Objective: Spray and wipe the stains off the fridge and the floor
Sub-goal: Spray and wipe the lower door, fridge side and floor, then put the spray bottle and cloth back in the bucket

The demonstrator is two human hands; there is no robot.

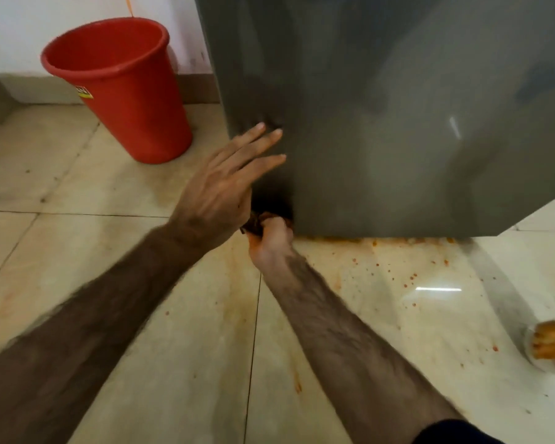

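Single view, head-worn, wide-angle. Looks forward and steeply down, close to the fridge (382, 123) lower corner and tiled floor (109, 251). Both forearms enter from the bottom edge. Red bucket (122, 88) sits upper left.

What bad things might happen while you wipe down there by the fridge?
1. The right hand grips a dark cloth that already looks stained, so it may smear orange along the fridge base instead of lifting it.
2. Orange splatter covers the glossy floor; a knee or foot could slip or spread it.
3. The left hand leans on the fridge and may leave smudges.
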